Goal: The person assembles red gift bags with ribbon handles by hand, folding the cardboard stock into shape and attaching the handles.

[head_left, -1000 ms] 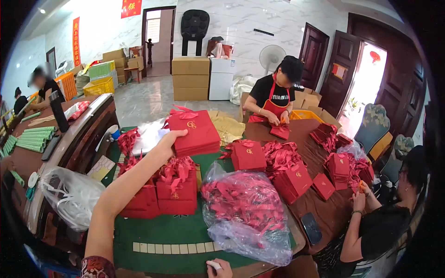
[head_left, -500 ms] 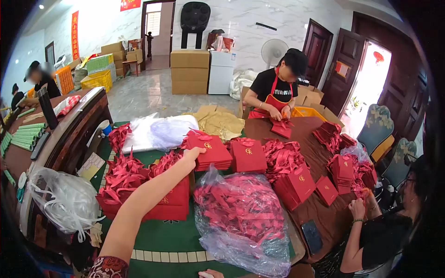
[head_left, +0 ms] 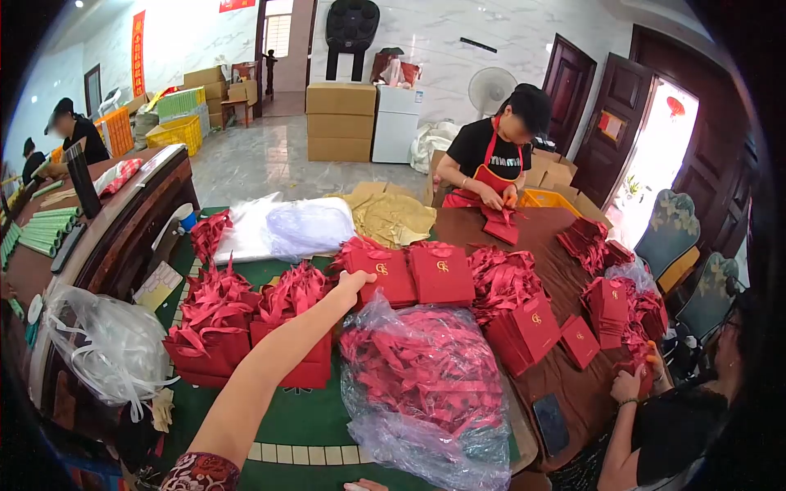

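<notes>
My left hand [head_left: 356, 286] reaches across from the lower left, its fingers closed on the left edge of a stack of red gift bags [head_left: 382, 274] with a gold logo. That stack rests beside a second stack of red gift bags [head_left: 442, 274]. Only a sliver of my right hand [head_left: 365, 485] shows at the bottom edge; how its fingers are placed is cut off. Just below the stacks lies a clear plastic sack [head_left: 426, 376] full of red bags with ribbon handles. More upright red bags [head_left: 209, 348] stand left of my forearm.
Across the brown-covered table [head_left: 532, 237], a person in a red apron [head_left: 495, 176] handles a red bag. Another person's hands [head_left: 634, 380] work at the right. A phone [head_left: 550, 424] lies near the table edge. White plastic packs [head_left: 282, 233] and a clear bag [head_left: 106, 344] lie leftward.
My left hand has lowered the stack and brought it slightly right, against the neighbouring stack. The person at right now has a red bag in their hands. The view has shifted slightly.
</notes>
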A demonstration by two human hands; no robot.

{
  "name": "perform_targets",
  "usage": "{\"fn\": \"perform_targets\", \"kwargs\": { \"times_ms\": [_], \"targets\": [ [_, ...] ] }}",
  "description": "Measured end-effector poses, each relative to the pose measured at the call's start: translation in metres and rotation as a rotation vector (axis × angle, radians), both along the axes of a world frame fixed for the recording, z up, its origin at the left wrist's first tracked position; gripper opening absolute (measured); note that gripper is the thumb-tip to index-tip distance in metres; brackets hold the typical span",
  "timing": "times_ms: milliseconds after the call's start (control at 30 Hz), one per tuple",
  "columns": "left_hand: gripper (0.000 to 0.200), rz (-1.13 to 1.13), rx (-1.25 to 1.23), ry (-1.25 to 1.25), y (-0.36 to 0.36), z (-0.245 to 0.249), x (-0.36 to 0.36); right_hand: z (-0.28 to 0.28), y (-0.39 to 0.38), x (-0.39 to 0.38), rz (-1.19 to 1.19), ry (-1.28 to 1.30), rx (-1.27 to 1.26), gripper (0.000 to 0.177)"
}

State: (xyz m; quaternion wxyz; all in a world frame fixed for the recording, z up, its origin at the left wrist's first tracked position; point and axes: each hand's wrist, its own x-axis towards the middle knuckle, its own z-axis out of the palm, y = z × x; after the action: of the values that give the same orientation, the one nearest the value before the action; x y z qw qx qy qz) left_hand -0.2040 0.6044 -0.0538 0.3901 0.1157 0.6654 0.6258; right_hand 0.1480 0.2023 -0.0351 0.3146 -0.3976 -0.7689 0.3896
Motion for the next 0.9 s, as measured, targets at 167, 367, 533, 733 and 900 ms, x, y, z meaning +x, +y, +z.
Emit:
{"fn": "perform_targets", "kwargs": {
  "times_ms": [167,367,533,733,900],
  "targets": [
    [0.032,-0.236,0.044,-0.298,0.007,-0.013,-0.021,-0.004,0.0,0.0,0.007,0.021,0.035,0.028],
    [0.023,-0.262,-0.013,-0.281,0.016,-0.017,-0.019,-0.003,0.0,-0.005,-0.059,0.08,0.073,0.025],
    [0.029,-0.119,-0.101,-0.01,0.006,0.01,-0.002,-0.004,0.001,-0.008,-0.077,0.114,0.101,0.025],
    [0.08,-0.275,-0.318,0.307,0.044,-0.042,-0.023,0.003,0.004,-0.013,-0.066,0.095,0.133,0.02],
    [0.084,-0.2,-0.381,0.273,0.021,0.006,0.002,0.002,0.004,-0.014,-0.093,0.059,0.167,0.02]
  ]
}}
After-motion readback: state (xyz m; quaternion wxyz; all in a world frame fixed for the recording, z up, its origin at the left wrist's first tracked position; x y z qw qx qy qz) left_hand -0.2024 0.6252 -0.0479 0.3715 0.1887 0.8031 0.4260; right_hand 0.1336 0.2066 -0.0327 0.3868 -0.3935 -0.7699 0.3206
